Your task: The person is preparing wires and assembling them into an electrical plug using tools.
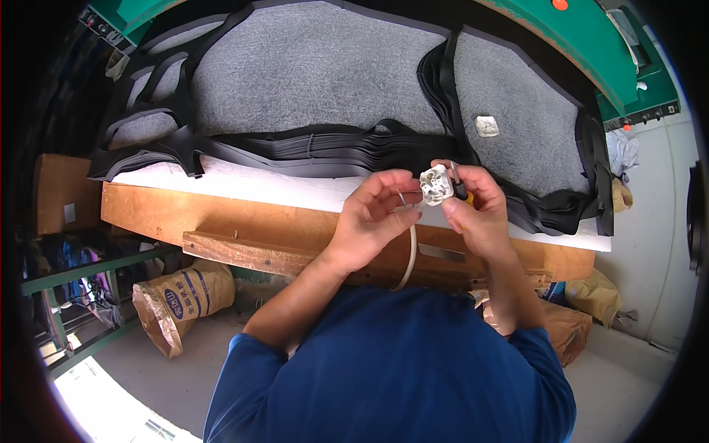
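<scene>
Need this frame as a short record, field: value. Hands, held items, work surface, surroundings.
Left hand: fingers curled at the upper end of a pale cable; exact grip unclear
Right hand: holds a white electrical fitting, plus a black-and-yellow tool, likely a screwdriver
Fitting state: inner metal parts exposed
Cable: hangs down below the left hand
Work surface: grey textured sheet with black cut-out sheets on it
Loose part: small white square piece, right of centre
Floor, left: brown paper sack, tipped over

Plastic fitting (433, 187), smooth wooden board (159, 212)
</scene>
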The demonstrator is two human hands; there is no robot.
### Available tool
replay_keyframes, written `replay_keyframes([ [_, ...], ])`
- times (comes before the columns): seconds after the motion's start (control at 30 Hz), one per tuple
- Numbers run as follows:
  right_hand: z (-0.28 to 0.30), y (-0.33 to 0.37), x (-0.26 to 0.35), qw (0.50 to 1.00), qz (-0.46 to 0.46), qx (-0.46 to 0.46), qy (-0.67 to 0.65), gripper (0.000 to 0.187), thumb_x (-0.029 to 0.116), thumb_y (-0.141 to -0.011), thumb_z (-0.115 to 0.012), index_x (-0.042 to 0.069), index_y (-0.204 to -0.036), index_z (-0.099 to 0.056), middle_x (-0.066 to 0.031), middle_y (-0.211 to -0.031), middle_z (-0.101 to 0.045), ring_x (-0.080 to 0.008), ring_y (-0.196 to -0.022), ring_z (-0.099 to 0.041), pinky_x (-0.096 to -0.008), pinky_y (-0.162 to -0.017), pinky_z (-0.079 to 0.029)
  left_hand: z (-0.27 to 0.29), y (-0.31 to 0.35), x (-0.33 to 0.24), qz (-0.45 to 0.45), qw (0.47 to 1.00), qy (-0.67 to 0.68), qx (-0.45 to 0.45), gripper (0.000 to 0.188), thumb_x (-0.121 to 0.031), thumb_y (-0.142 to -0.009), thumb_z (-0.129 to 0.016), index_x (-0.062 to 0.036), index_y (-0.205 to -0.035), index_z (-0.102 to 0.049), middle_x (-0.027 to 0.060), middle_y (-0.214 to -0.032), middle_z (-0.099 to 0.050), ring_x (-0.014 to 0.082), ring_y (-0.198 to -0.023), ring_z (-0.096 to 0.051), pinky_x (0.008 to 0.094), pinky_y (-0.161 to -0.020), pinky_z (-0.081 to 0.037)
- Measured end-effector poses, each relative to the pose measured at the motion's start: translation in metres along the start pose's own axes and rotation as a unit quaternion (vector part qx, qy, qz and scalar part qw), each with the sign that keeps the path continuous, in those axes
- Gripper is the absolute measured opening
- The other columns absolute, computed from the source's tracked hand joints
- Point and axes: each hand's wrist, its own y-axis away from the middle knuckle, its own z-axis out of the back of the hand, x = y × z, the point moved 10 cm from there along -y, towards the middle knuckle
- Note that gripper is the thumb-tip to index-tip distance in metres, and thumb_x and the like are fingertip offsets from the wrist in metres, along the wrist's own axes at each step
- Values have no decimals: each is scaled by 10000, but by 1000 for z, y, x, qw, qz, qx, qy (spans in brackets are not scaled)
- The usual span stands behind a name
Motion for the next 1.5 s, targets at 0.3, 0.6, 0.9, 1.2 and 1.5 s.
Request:
replay_keyframes([
  [0.3,-3,11,-12,999,4,-30,-13,371,-66,-826,-646,18,-1171,-539,-157,-1300,-536,-78,-854,-579,-185,-582,-479,-7,3,21,110,980,168,2,427,-34,-888,-612,-2,-1284,-454,127,-1213,-554,209,-1088,-567,352,-938,-491],
  [0.6,-15,20,4,981,147,-74,102,380,-94,-820,-646,-2,-1163,-512,-166,-1270,-519,-168,-1075,-574,-287,-900,-498,-4,1,25,126,963,235,-39,391,-16,-901,-587,4,-1278,-488,125,-1174,-593,197,-1042,-591,344,-907,-501],
  [0.9,-21,22,8,973,181,-48,132,386,-102,-827,-627,-6,-1174,-488,-170,-1275,-503,-167,-1056,-573,-279,-862,-515,-7,0,24,96,967,236,-9,449,31,-878,-607,-37,-1304,-482,105,-1189,-571,185,-1023,-585,322,-878,-506],
  [1.2,-11,25,-2,984,77,-117,106,347,-66,-852,-617,3,-1170,-496,-109,-1107,-588,-105,-935,-586,-214,-745,-495,-1,-4,22,85,964,251,7,499,31,-860,-630,-46,-1326,-469,88,-1213,-544,180,-1022,-579,312,-884,-505],
  [1.5,-34,34,-28,990,-47,-39,125,216,23,-847,-685,24,-998,-530,-23,-868,-610,-39,-712,-547,-192,-620,-449,5,-1,21,64,969,236,5,479,5,-866,-621,-42,-1322,-479,112,-1180,-592,201,-983,-607,343,-863,-517],
])
